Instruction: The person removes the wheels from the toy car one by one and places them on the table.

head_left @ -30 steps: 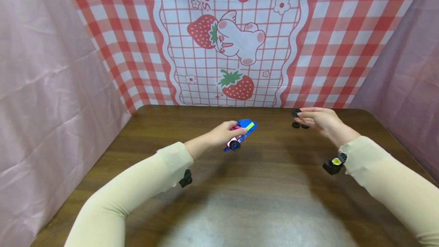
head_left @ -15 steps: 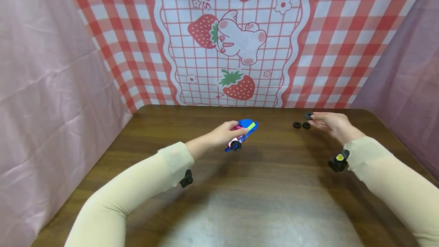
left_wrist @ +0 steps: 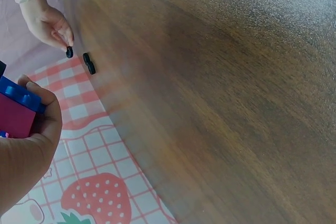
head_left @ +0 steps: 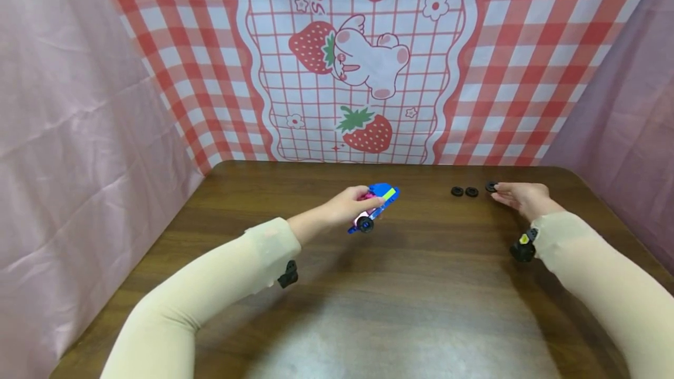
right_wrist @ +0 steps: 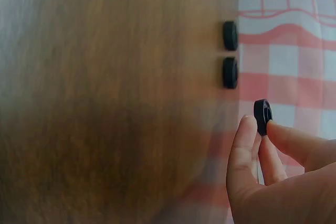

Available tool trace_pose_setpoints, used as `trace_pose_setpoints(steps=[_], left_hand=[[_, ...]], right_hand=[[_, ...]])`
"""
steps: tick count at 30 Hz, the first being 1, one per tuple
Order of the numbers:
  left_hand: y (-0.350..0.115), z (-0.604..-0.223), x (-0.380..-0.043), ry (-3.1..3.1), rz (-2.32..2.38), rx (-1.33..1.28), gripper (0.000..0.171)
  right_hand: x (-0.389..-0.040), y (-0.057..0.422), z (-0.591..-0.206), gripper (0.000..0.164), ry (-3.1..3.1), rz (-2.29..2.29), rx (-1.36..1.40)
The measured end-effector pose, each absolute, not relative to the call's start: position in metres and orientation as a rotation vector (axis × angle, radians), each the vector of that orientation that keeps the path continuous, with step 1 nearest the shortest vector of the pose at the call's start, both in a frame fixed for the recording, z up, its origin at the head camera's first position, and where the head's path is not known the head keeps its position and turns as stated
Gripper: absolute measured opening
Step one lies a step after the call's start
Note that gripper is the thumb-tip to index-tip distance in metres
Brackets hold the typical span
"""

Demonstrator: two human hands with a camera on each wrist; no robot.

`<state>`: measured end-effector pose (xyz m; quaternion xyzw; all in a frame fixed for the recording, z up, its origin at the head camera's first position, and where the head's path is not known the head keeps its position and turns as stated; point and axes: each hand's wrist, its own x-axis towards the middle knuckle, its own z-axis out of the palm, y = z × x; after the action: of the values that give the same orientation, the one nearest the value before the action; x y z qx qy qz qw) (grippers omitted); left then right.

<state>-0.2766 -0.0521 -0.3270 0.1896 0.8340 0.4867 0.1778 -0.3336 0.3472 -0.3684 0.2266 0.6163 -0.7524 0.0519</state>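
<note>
My left hand [head_left: 347, 206] holds a small toy car [head_left: 391, 194] above the table, its thumb across the side. The car is built of blue and pink blocks, with a lime strip and a black wheel [head_left: 365, 224] facing me. Fingers hide part of its body; in the left wrist view its pink block [left_wrist: 16, 116] shows at the edge. Farther right, my right hand [head_left: 526, 197] pinches a black toy tire [right_wrist: 261, 116] between thumb and fingertips, close over the tabletop. Two more tires lie flat to its left, a left one [head_left: 457, 191] and a right one [head_left: 471, 192], side by side.
The brown wooden table [head_left: 400, 309] has its back edge just behind the tires. A red-and-white checked cloth [head_left: 516, 75] with strawberries hangs behind it. Pink curtains [head_left: 95, 133] stand at both sides.
My right hand has moved right and down with the tire, away from the two lying tires, which now show fully. The left hand and toy car have barely shifted.
</note>
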Motion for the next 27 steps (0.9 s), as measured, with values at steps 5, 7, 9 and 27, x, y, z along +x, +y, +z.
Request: trace_pose_setpoints(steps=[5,7,9,27], left_hand=[[-0.051,-0.326,-0.276,2.351,1.374,0.54,0.034],[-0.051,-0.326,-0.275,2.346,1.369,0.543,0.034],[-0.052,-0.326,-0.275,2.333,1.373,0.543,0.034],[-0.055,-0.323,-0.272,2.355,1.374,0.529,0.035]], right_hand=[[-0.34,0.35,-0.376,0.074,1.897,-2.222,0.789],[-0.342,0.35,-0.378,0.078,1.918,-2.201,0.798],[-0.343,0.349,-0.38,0.079,1.949,-2.183,0.796],[-0.347,0.346,-0.374,0.08,2.077,-2.036,0.79]])
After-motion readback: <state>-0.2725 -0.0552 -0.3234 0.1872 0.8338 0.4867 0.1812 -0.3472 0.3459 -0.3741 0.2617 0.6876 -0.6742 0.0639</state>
